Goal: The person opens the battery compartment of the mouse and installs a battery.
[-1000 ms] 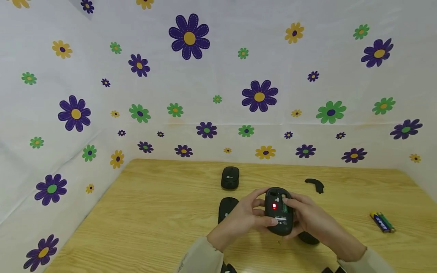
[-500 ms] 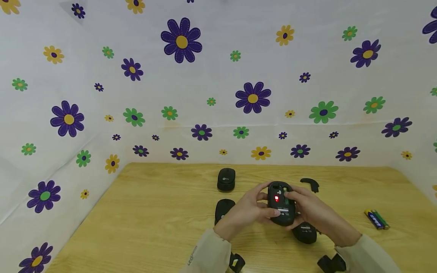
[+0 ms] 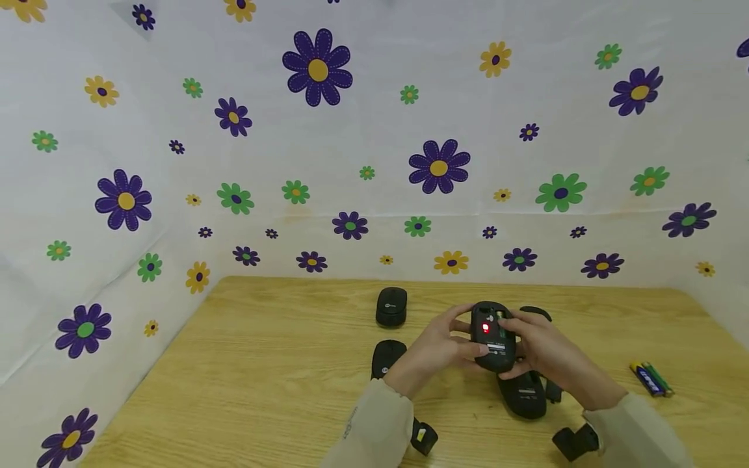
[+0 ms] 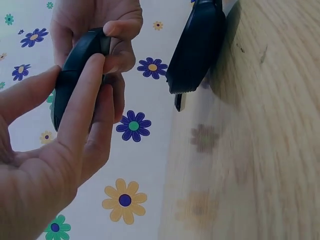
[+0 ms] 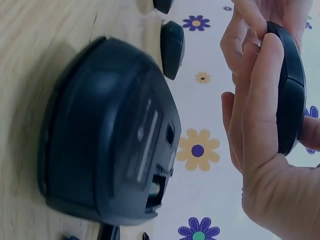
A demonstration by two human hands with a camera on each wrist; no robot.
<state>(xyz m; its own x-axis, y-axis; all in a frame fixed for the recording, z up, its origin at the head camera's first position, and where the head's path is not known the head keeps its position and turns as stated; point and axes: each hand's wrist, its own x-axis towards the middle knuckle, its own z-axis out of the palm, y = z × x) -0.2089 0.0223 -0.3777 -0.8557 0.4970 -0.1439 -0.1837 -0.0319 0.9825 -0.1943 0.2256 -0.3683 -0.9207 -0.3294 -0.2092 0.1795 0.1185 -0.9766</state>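
Both hands hold a black computer mouse (image 3: 493,348) above the table, its underside facing the head camera. A red light glows on the underside, and a green battery lies in the uncovered slot beside it. My left hand (image 3: 435,348) grips the left side, thumb over the underside near the label. On the other side my right hand (image 3: 550,344) grips the edge, its thumb at the top end of the battery. Both wrist views show the held mouse (image 5: 294,90) edge-on between the fingers. Just below it, another mouse (image 3: 523,398) rests underside up on the table, its battery slot uncovered.
Two more black mice (image 3: 391,307) (image 3: 385,357) sit upright left of the hands on the wooden table (image 3: 251,364). A curved black cover (image 3: 535,313) lies behind the right hand. Two batteries (image 3: 651,379) lie at the right. A flower-printed sheet (image 3: 363,130) stands behind.
Both hands have carried the mouse a little up and to the right, so more of the upturned mouse below shows. The grip looks the same.
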